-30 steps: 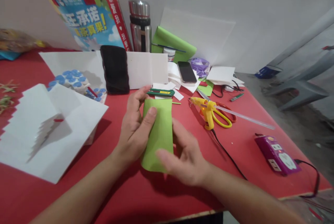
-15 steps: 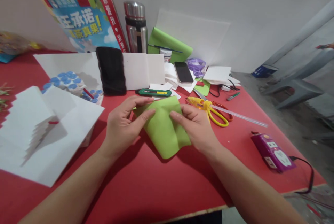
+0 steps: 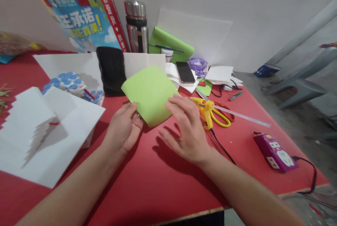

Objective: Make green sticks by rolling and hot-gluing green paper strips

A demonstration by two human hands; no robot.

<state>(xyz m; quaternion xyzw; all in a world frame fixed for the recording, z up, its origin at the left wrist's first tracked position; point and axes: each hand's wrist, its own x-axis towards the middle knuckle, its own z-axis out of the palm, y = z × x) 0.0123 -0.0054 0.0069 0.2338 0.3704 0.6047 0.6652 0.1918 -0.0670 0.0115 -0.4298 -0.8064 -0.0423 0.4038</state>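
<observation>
A square of light green paper (image 3: 151,96) is held up over the red table (image 3: 158,183) near the middle of the view. My left hand (image 3: 125,126) pinches its lower left edge between thumb and fingers. At the paper's right edge is my right hand (image 3: 185,127), fingers spread and slightly blurred; thumb and fingers are apart. To the right of that hand lie a yellow glue gun (image 3: 207,115) with a clear glue stick and scissors (image 3: 222,118) with yellow and red handles.
White cut paper (image 3: 76,127) lies at left. Behind stand a black phone (image 3: 112,71), a steel flask (image 3: 137,25) and a printed box (image 3: 81,11). Another phone (image 3: 185,72) rests on papers. A purple power block (image 3: 275,152) sits near the right edge.
The green paper has moved up and away and now shows flat instead of curled. My right hand has opened and let go of it; my left hand has shifted its hold to the lower left edge.
</observation>
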